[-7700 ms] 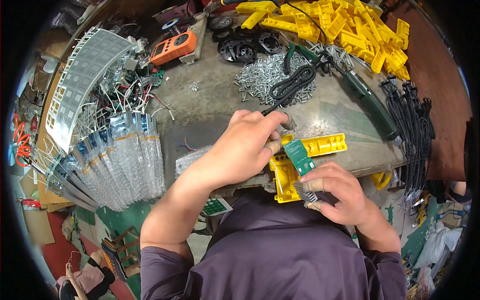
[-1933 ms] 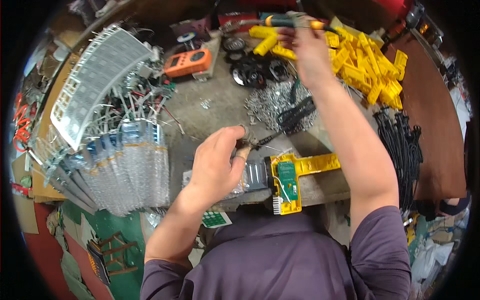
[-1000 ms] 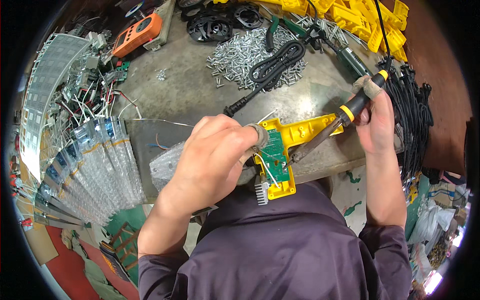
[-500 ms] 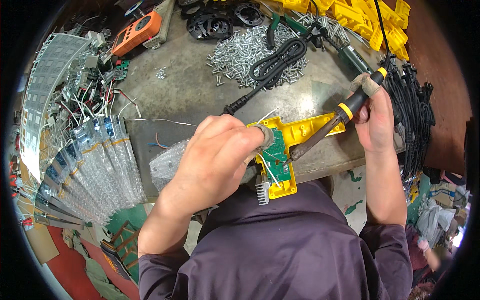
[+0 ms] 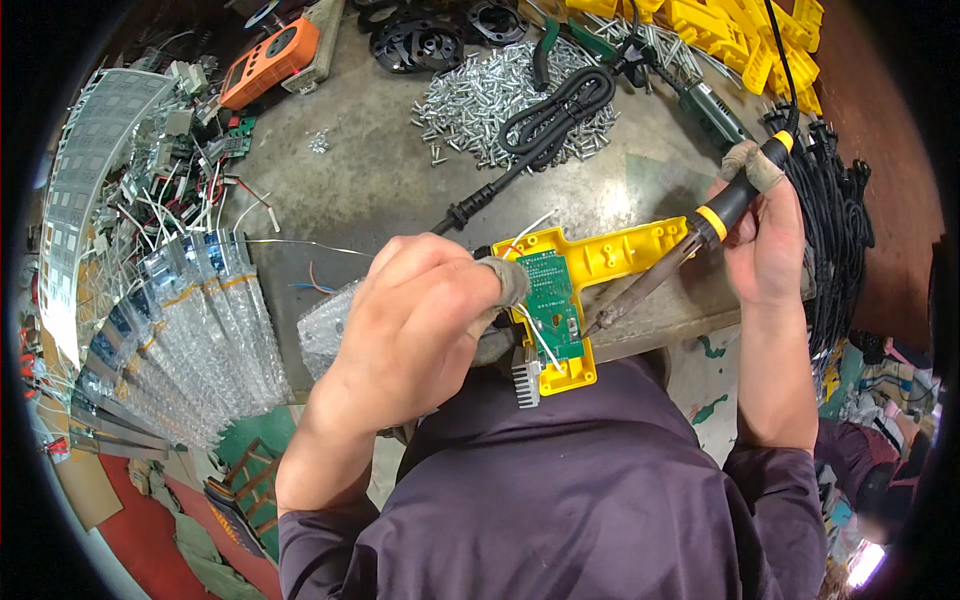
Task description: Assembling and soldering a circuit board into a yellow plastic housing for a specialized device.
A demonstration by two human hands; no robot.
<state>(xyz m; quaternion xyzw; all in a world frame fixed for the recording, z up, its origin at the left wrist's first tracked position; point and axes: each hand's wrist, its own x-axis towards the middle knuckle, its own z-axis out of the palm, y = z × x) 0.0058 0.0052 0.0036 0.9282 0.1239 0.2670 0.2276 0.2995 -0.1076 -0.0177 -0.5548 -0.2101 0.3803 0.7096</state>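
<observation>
My right hand (image 5: 765, 235) grips a soldering iron (image 5: 648, 285) by its black and yellow handle. The iron's tip points down left, near the right edge of a green circuit board (image 5: 549, 290). That board lies in a yellow plastic housing half (image 5: 625, 252) with a handle-like arm. White wires and a finned metal heat sink (image 5: 526, 382) show at the housing's lower left. Beside the board, my left hand (image 5: 415, 320) is closed in a pinch on a thin solder wire (image 5: 305, 243), which trails off to the left. Cloth finger covers show on both hands.
A pile of screws (image 5: 470, 105) lies beyond the housing, with a coiled black cord (image 5: 545, 125) on it. Bubble-wrapped parts (image 5: 215, 340) and an orange meter (image 5: 270, 65) are at left. Yellow housings (image 5: 720, 45) and black cords (image 5: 835, 230) stand at right.
The soldering iron has shifted right, its tip coming off the middle of the board. My left hand has drawn slightly left, along with the solder wire.
</observation>
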